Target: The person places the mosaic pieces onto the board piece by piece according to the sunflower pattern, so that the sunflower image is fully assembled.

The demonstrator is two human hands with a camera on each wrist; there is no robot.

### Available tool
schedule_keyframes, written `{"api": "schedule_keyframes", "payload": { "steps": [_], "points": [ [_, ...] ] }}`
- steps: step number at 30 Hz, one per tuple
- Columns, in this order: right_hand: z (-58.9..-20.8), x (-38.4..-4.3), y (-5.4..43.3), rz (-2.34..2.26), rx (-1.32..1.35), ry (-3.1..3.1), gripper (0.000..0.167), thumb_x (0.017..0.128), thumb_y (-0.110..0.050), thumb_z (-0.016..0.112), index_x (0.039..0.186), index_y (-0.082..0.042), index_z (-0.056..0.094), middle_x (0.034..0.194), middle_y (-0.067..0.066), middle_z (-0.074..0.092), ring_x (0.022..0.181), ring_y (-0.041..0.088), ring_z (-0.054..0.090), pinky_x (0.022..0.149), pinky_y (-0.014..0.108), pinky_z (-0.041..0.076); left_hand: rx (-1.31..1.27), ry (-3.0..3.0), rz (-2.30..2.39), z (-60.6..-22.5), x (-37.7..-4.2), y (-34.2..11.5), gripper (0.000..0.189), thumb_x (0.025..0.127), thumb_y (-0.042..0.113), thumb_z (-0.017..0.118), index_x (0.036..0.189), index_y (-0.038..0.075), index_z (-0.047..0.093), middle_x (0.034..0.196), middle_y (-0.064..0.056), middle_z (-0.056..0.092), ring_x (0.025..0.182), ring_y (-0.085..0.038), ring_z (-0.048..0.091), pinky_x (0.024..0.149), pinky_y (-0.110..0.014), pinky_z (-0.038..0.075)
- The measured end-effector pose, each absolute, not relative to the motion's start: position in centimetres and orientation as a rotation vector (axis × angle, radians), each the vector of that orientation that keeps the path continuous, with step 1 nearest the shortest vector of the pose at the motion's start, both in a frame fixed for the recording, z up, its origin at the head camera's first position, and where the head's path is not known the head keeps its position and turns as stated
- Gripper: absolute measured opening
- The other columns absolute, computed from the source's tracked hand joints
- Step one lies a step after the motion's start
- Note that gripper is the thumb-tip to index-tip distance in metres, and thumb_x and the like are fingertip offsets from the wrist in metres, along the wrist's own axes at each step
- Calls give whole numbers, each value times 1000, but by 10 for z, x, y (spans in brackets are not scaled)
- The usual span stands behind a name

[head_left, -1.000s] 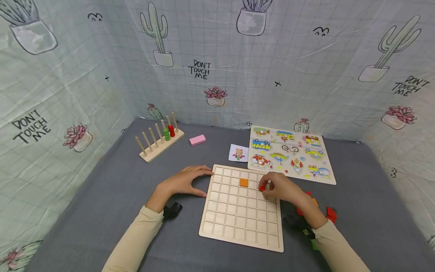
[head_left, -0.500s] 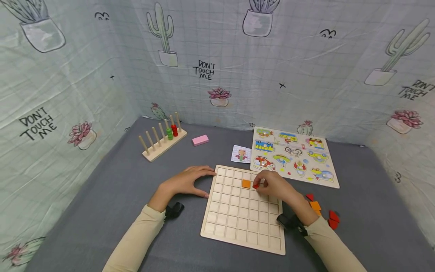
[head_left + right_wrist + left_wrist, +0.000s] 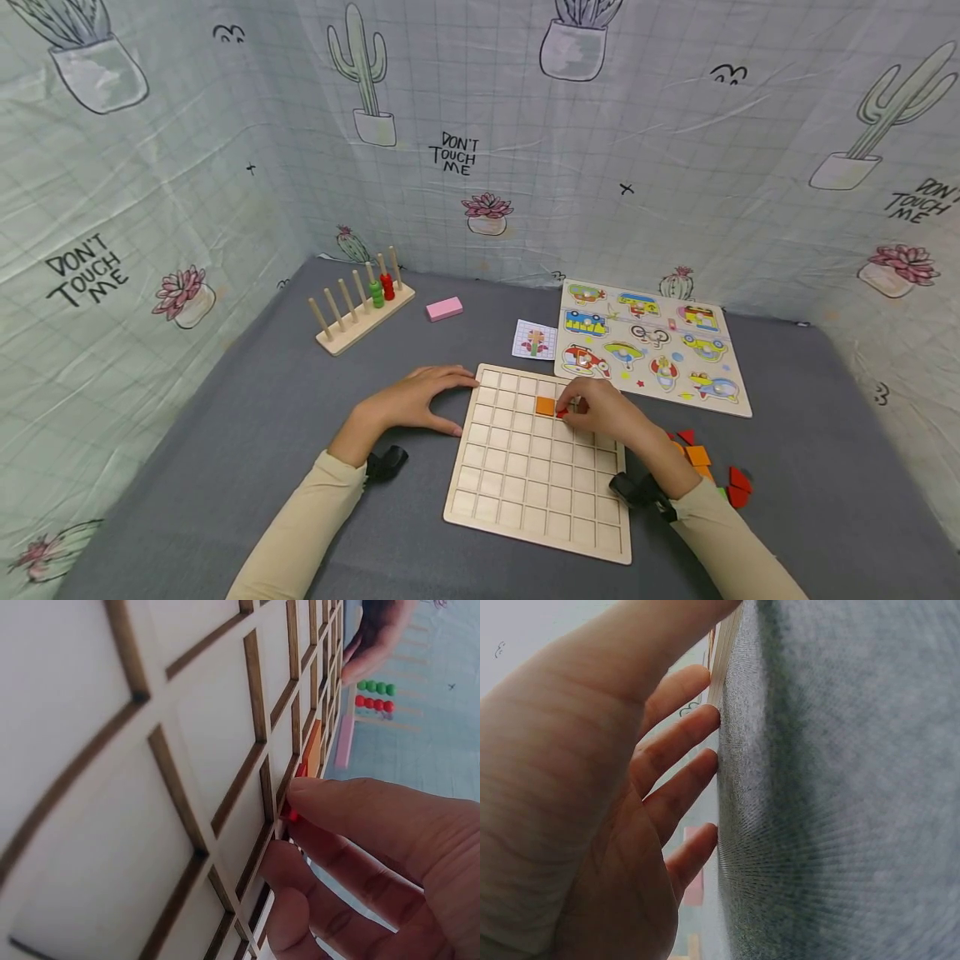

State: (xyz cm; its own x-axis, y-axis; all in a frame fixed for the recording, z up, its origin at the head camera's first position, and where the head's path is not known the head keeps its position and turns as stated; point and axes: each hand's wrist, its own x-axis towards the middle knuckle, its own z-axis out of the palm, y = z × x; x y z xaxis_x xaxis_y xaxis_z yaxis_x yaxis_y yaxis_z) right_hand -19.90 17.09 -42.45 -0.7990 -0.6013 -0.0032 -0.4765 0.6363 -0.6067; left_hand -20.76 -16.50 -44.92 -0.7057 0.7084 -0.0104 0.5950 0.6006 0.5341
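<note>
A pale wooden grid board (image 3: 528, 483) lies flat on the grey cloth. In one of its upper cells sits an orange square tile (image 3: 545, 406). My right hand (image 3: 603, 410) pinches a small red tile (image 3: 561, 413) between thumb and fingers, at the cell just right of the orange one. The right wrist view shows the red tile (image 3: 293, 815) low against the grid, partly covered by the thumb; its full shape is hidden. My left hand (image 3: 412, 402) rests at the board's upper left edge, thumb and fingers spread and fingertips by the rim.
Loose red, orange and green tiles (image 3: 697, 456) lie right of the board, partly behind the right forearm. Beyond are a pattern card (image 3: 535, 339), a vehicle puzzle board (image 3: 652, 342), a pink block (image 3: 445, 309) and a peg rack (image 3: 360, 323) with green and red beads.
My right hand has moved left across the board with the red tile, to beside the orange tile. The left hand keeps its place at the board's edge. The head view has shifted slightly.
</note>
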Motion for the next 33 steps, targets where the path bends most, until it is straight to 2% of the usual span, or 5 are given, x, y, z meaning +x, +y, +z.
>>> {"api": "schedule_keyframes", "payload": {
  "steps": [18,29,33],
  "points": [
    [-426,-197,175,-939,-907,2634,9,85,-2,72,93,-5,71,93,7,64,65,8,51,57,22,46,1073,2606,741,-449,-207,-165,73,81,43,78,142,15,50,147,-9,45,141,-30,34,114,-54,25],
    [-415,-188,205,-952,-809,2700,9,89,-4,69,97,0,71,95,10,65,64,11,53,52,24,44,1062,2612,731,-449,-208,-165,73,81,43,78,142,15,51,147,-9,46,141,-32,34,114,-56,25],
    [-416,-186,219,-946,-776,2747,9,89,-5,69,96,0,71,91,8,65,62,11,51,52,24,43,1059,2611,730,-449,-207,-164,73,81,43,78,142,15,51,147,-9,46,141,-32,34,114,-56,25]
  ]
}}
